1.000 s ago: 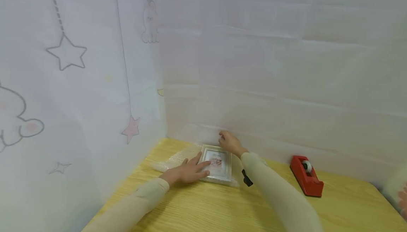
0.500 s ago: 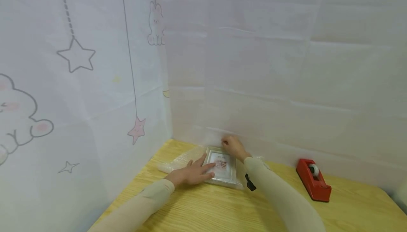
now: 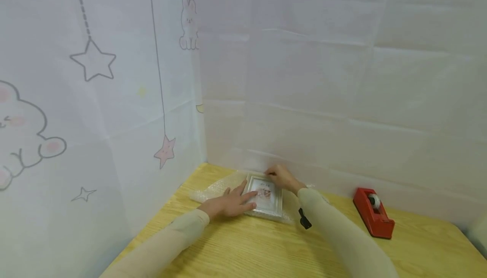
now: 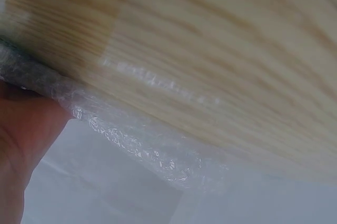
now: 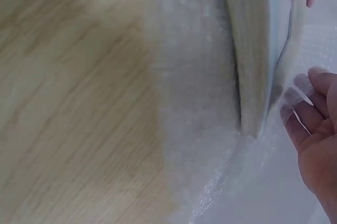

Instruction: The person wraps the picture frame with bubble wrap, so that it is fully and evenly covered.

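A picture frame (image 3: 274,204) with a pale border and a small printed picture lies face up on a sheet of bubble wrap (image 3: 217,188). My left hand (image 3: 229,203) rests on the frame's left side with its fingers spread. At the frame's far edge, my right hand (image 3: 283,177) has curled fingers. In the right wrist view, clear wrap covers the fingertips of the right hand (image 5: 318,124), which pinches the sheet beside the frame's corner (image 5: 253,77). Only part of the left hand (image 4: 26,140) shows in the left wrist view, against the bubble wrap (image 4: 137,140).
A red tape dispenser (image 3: 374,216) with a roll of tape stands to the right on the wooden table (image 3: 243,252). Behind the table hangs a pale sheet (image 3: 304,100), and another with cartoon drawings is at the left. A black tag hangs near the right sleeve (image 3: 335,227).
My right hand has come down from above the frame's far edge to the wrap there, its fingers curling in. The left hand stays on the frame. The head view has shifted slightly.
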### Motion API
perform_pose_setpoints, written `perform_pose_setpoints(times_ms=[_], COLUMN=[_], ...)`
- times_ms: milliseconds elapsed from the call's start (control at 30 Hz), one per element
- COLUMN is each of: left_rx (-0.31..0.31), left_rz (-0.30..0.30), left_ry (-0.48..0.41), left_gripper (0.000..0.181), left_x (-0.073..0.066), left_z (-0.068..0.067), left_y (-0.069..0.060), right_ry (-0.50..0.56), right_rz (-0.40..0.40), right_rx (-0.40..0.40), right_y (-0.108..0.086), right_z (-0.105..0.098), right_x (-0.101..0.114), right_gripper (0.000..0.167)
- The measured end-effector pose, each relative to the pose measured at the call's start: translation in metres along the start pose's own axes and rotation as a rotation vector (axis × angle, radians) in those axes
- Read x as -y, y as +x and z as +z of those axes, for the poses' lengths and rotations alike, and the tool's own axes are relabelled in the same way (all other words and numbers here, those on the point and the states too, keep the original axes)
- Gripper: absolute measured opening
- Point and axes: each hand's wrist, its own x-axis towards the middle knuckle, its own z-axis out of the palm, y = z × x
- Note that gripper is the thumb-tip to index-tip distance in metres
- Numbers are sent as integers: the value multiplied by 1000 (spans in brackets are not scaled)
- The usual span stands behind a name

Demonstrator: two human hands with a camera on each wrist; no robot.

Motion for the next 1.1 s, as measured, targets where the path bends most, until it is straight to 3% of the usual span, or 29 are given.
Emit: perform_pose_setpoints(times_ms=[200, 533, 800, 967, 1100], left_rx=[-8, -24, -29, -50, -55], left_rz=[5, 16, 67, 85, 88], left_ry=[0, 8, 104, 180, 194], left_gripper=[69, 70, 73, 74, 75], left_x=[2, 0, 1, 2, 4], left_z=[0, 0, 0, -2, -2], left_y=[0, -3, -1, 1, 1], right_ry=[-26, -247, -262, -297, -342], right_rz=[-34, -285, -147, -139, -130], right_rx=[69, 65, 105, 104, 154], right_y=[-6, -7, -9, -9, -9], right_z=[10, 16, 19, 20, 22], right_x=[-3, 1, 8, 8, 9], right_gripper=[17, 14, 11, 9, 14])
